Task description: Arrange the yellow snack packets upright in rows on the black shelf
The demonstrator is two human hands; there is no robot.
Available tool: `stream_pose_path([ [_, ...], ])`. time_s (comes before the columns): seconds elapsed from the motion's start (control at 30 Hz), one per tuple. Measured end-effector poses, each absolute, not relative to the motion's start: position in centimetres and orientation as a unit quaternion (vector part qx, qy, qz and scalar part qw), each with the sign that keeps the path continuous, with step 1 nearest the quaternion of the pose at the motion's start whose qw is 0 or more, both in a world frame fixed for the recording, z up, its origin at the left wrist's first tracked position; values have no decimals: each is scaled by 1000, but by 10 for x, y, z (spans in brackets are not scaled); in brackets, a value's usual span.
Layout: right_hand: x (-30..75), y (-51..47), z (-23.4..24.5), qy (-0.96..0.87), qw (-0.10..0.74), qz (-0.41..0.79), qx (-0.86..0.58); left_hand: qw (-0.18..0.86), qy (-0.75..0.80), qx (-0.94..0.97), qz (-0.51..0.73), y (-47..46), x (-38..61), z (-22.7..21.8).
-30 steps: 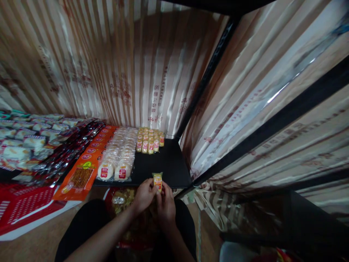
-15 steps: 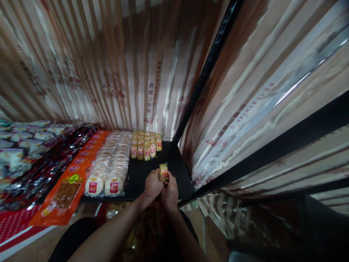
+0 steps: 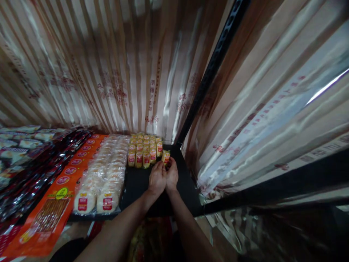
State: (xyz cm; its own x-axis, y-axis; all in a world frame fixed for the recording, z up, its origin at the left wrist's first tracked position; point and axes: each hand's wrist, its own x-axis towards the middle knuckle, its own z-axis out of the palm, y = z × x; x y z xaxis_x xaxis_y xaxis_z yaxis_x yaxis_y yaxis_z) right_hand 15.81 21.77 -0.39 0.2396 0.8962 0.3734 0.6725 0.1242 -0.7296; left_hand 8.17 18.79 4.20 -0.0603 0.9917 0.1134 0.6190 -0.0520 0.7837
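A small yellow wrapped snack pack [image 3: 165,156] with a red-and-white label stands upright over the black shelf, just right of the front row of matching yellow packs [image 3: 146,159]. My left hand [image 3: 157,178] and my right hand [image 3: 171,176] are pressed together below and in front of it, both closed on its lower part. The fingertips are partly hidden behind the pack and the palms. To the left of my hands lie two rows of clear-wrapped round white crackers [image 3: 108,200].
Orange snack packs [image 3: 51,214] and dark red shiny packets [image 3: 46,167] cover the shelf's left side. A black upright post [image 3: 207,87] rises at the back right corner of the black shelf [image 3: 188,196]. Pleated printed cloth [image 3: 131,72] hangs behind and on the right.
Both hands have carried the yellow pack forward over the shelf, up beside the grouped yellow packs. The view has shifted slightly closer.
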Motion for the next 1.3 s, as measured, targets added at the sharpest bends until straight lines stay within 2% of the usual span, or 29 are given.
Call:
stream_pose_path([
  [0.17, 154, 237, 2, -614, 458, 144, -626, 237, 646, 631, 358, 203, 80, 43],
  [0.77, 144, 239, -3, -639, 383, 128, -654, 257, 635, 621, 381, 205, 73, 26],
  [1.07, 143, 238, -7, -643, 402, 121, -640, 222, 630, 630, 397, 202, 73, 18],
  [1.3, 150, 240, -10, -639, 426, 140, -625, 241, 644, 620, 379, 190, 74, 33],
])
